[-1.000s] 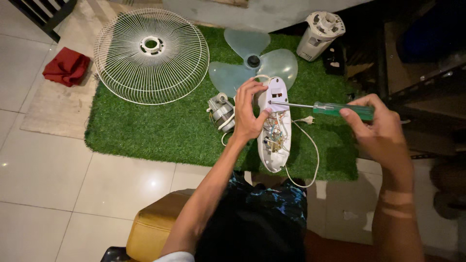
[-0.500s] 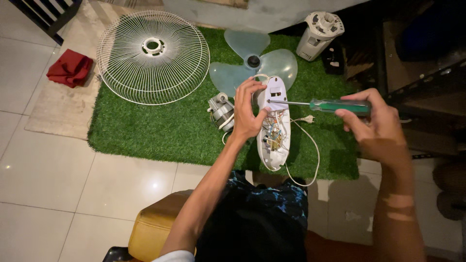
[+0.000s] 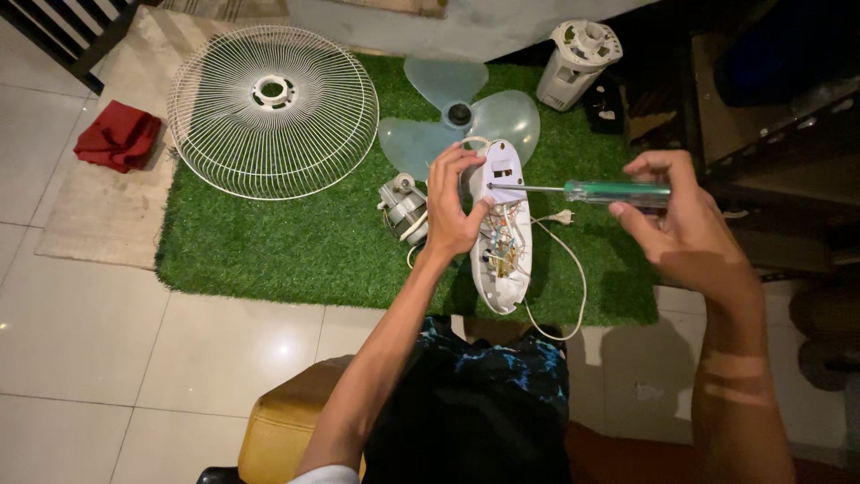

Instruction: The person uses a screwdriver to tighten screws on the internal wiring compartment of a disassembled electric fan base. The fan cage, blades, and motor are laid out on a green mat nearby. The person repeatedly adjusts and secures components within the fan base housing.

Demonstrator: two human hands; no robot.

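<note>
The open fan housing (image 3: pixel 502 229) (wires showing) hangs over the turf (image 3: pixel 296 242), gripped by my left hand (image 3: pixel 452 211). My right hand (image 3: pixel 676 224) pinches a screwdriver (image 3: pixel 573 190), tip in the housing. Motor (image 3: pixel 403 204) and blade (image 3: pixel 459 121) lie beyond.

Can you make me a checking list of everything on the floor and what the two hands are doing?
Surface: green grass mat on pale tiles.
Job's things: open white fan housing, wires showing; green-handled screwdriver, tip at housing.
Clutter: wire fan guard, fan blade, motor, white fan part, red cloth.
Grippers: left hand holds housing; right hand holds screwdriver.
Cables: white cord with plug.
Surroundings: yellow stool, dark shelving.
</note>
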